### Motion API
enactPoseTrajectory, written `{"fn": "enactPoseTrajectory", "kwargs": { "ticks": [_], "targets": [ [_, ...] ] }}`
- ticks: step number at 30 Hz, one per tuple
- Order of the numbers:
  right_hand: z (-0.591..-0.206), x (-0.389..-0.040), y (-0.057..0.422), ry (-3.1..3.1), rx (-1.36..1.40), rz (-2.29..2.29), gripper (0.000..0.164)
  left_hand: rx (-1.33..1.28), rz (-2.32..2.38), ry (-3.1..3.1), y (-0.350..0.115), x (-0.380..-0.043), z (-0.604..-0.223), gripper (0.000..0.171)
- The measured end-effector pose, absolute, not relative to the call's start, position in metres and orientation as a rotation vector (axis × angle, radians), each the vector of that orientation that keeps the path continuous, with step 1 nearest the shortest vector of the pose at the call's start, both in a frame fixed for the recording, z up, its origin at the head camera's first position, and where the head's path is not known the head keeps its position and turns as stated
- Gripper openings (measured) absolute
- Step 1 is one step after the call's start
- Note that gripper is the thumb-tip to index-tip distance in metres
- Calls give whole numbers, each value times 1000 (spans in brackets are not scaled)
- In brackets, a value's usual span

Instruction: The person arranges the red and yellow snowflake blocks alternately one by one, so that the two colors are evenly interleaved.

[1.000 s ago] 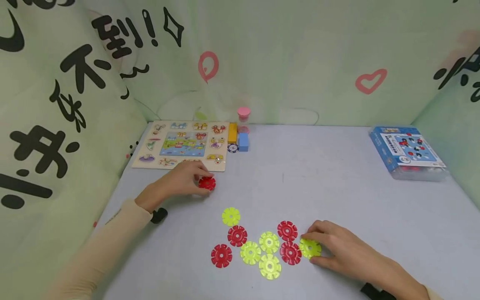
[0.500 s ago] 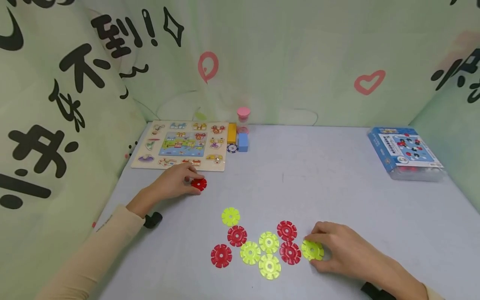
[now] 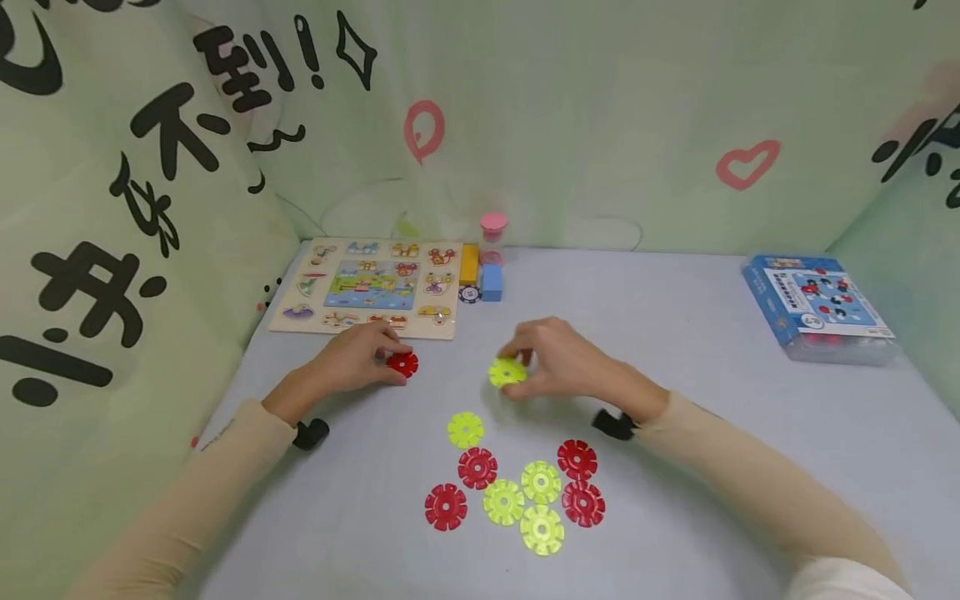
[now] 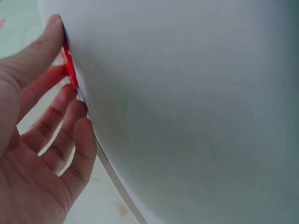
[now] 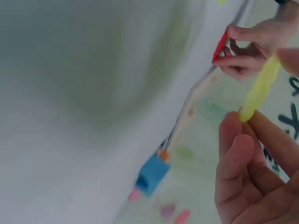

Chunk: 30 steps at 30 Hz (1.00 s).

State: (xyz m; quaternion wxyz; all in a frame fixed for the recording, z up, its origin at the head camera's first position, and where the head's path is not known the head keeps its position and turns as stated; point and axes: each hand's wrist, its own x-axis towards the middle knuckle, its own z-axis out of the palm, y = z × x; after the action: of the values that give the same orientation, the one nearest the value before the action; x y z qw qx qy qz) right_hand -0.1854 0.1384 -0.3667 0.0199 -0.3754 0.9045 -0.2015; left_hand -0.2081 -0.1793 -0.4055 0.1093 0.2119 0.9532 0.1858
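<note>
In the head view my left hand [image 3: 351, 358] pinches a red notched interlocking disc [image 3: 403, 364] by its edges, low at the table just in front of the puzzle board. The left wrist view shows the red disc [image 4: 70, 65] edge-on between thumb and fingers. To its right, my right hand [image 3: 562, 360] holds a yellow-green interlocking disc [image 3: 507, 372] between thumb and fingers, tilted above the table; its edge shows in the right wrist view. Nearer to me lie several more flat discs, red ones [image 3: 446, 507] and yellow-green ones [image 3: 542, 530], in a loose cluster.
A wooden picture puzzle board [image 3: 360, 327] lies at the back left. Beside it stand a yellow block [image 3: 468, 265], a blue block [image 3: 492, 283] and a pink-topped sand timer [image 3: 493, 227]. A blue boxed toy set [image 3: 817, 304] sits at the back right. Printed curtains enclose the table.
My right hand has lifted the yellow-green disc from the cluster's right side and carried it up and left. My left hand shifted slightly left and stays by the board with the red disc.
</note>
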Motion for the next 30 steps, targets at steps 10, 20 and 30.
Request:
{"fn": "enactPoseTrajectory", "kwargs": {
  "ticks": [10, 20, 30],
  "targets": [
    [-391, -224, 39, 2751, -1272, -321, 38, 652, 521, 2814, -179, -207, -405, 51],
    [-397, -223, 35, 2724, -1189, -239, 36, 619, 518, 2805, -180, -207, -402, 52],
    [-391, -196, 67, 2713, -1142, -326, 50, 580, 490, 2831, -176, -203, -401, 53]
  ]
}}
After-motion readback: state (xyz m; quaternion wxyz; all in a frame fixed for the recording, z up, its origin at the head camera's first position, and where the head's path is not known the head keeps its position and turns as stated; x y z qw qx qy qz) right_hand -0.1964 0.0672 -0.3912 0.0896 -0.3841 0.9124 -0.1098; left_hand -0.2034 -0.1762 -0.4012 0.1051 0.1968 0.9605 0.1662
